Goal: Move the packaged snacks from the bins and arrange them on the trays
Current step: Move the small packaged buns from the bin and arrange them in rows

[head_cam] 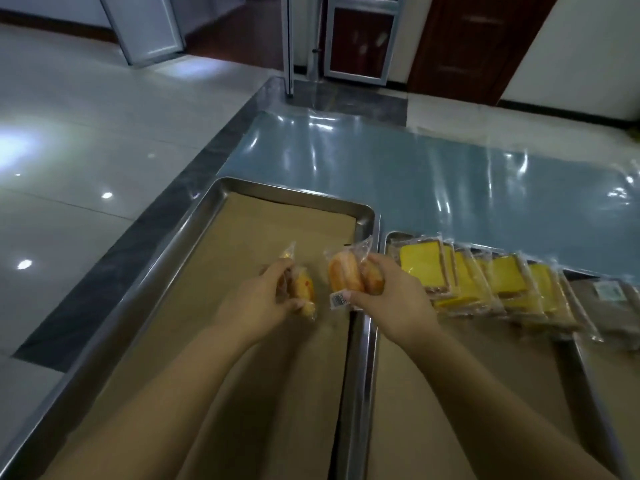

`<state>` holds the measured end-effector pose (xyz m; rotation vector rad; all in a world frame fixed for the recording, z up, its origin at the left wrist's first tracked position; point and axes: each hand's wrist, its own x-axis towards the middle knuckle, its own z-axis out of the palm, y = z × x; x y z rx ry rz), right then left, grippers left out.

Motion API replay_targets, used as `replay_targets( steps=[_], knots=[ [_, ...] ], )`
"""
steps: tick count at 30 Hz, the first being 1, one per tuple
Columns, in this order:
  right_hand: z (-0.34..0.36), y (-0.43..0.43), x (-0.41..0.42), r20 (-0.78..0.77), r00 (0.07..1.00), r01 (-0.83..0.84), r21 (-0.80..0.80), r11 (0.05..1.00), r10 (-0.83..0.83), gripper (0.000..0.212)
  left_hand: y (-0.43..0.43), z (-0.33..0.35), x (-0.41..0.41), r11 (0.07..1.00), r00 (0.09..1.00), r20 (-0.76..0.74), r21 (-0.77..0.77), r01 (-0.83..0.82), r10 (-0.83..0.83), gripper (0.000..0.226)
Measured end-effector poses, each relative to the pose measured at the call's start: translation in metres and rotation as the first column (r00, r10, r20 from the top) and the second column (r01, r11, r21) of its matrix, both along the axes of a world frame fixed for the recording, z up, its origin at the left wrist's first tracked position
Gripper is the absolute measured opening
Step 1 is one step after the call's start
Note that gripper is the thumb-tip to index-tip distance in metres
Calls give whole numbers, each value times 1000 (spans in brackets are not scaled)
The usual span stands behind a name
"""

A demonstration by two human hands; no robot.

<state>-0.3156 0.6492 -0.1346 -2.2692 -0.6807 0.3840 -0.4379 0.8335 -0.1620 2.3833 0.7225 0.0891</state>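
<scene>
both hands grip wrapped buns above the left tray (366, 223): left hand (266, 299) one bun (303, 291), right hand (391, 299) two buns (346, 275), long axes pointing away, bare paper directly below.

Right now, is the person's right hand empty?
No, the right hand grips a clear-wrapped bun packet above the right rim of the left tray.

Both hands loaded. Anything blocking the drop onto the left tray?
Nothing visible. The left hand grips a wrapped snack and the right hand wrapped buns, both above the left tray, whose brown paper shows no other item. The yellow packs lie on the right tray, off to the side.
</scene>
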Motion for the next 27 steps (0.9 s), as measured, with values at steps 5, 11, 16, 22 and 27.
replay_targets(
  steps=[5,11,16,22,27],
  knots=[
    [-20,49,38,-11,995,103,-9,995,-103,60,44,-13,54,996,996,-16,26,85,-84,67],
    [-43,89,72,-33,993,109,1,994,-109,38,74,-28,116,989,988,9,9,151,-151,66],
    [-59,96,76,-83,994,78,23,997,-75,72,79,-43,144,986,987,46,64,153,-156,63],
    [-67,75,64,182,983,-4,-181,983,37,77,62,-64,120,988,988,112,124,88,-102,59],
    [-68,75,65,332,943,82,-183,980,-17,77,61,-70,108,953,997,-29,292,78,-72,59]
  ],
)
